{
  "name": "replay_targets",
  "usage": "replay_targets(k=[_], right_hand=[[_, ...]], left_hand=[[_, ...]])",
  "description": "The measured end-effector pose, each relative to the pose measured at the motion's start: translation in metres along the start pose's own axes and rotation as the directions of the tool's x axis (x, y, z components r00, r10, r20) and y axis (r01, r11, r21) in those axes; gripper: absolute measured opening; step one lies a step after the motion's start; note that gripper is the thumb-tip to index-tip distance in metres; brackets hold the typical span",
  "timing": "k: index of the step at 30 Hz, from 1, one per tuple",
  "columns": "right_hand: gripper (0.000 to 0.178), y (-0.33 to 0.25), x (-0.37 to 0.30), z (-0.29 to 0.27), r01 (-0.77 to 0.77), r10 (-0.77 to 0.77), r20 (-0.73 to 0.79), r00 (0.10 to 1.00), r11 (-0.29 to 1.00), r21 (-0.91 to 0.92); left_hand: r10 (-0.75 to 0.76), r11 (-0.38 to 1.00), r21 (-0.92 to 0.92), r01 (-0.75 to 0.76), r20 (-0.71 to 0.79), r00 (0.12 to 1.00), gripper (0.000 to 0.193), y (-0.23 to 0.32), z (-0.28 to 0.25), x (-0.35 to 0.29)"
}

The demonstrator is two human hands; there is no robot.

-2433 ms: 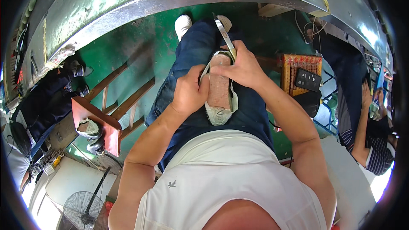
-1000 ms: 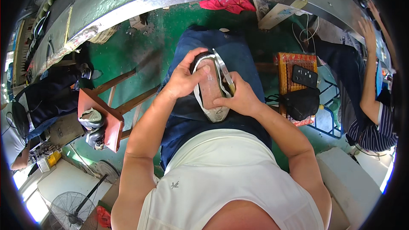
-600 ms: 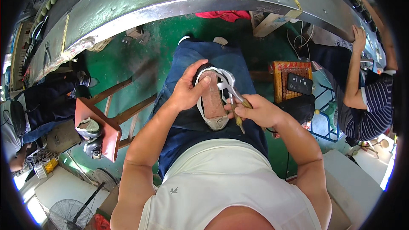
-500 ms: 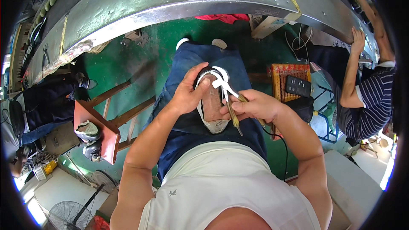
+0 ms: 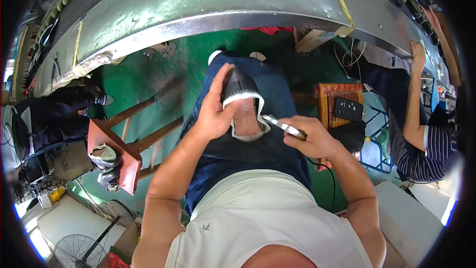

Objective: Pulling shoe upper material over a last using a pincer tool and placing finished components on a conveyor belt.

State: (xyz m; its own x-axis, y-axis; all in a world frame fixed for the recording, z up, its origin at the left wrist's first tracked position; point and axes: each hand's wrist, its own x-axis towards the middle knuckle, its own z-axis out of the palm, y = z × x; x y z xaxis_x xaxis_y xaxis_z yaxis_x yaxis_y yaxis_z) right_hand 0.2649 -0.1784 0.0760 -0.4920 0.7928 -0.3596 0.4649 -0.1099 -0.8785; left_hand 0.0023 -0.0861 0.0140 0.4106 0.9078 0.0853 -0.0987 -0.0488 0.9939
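A half-made shoe (image 5: 237, 83) rests on my lap, sole side up, with its black toe pointing away from me. A ragged white edge runs round its pinkish-brown underside (image 5: 245, 121). My left hand (image 5: 216, 111) is wrapped round the shoe's left side, with the thumb over the edge. In my right hand (image 5: 308, 135) is a pair of metal pincers (image 5: 285, 127), whose jaws point left and meet the white edge on the shoe's right side. Whether the jaws bite the edge I cannot tell. My palm hides most of the handles.
A long metal-topped bench (image 5: 208, 0) crosses ahead of me. To the left stands a reddish wooden stool (image 5: 130, 164) bearing shoes (image 5: 105, 156). At the right, a black phone (image 5: 348, 109) lies on a woven seat (image 5: 339, 91). A co-worker in a striped shirt (image 5: 432, 156) sits beyond it.
The pincers have swung from lying over the shoe's toe, handles toward me, to the shoe's right edge. My right hand has shifted right, and the shoe's black toe now shows.
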Motion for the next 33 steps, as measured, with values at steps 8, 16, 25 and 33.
replay_targets(k=[8,16,25,33], right_hand=[[0.020,0.003,0.051,0.052,0.507,-0.355,-0.515,0.780,0.841,0.188],[0.020,-0.004,0.058,0.058,0.511,-0.408,-0.478,0.778,0.854,0.103],[0.056,-0.005,0.067,0.035,0.466,-0.409,-0.325,0.853,0.877,0.117],[0.086,-0.009,0.077,-0.003,0.284,-0.282,-0.205,0.937,0.959,-0.018]], left_hand=[[0.361,0.828,0.301,-0.474,0.361,0.860,0.096,0.005,0.020,-0.057],[0.353,0.828,0.347,-0.441,0.290,0.890,0.104,0.016,0.028,-0.075],[0.259,0.852,0.397,-0.341,0.247,0.934,0.097,0.009,0.022,-0.073],[0.337,0.833,0.394,-0.390,0.198,0.920,0.102,0.001,0.023,-0.045]])
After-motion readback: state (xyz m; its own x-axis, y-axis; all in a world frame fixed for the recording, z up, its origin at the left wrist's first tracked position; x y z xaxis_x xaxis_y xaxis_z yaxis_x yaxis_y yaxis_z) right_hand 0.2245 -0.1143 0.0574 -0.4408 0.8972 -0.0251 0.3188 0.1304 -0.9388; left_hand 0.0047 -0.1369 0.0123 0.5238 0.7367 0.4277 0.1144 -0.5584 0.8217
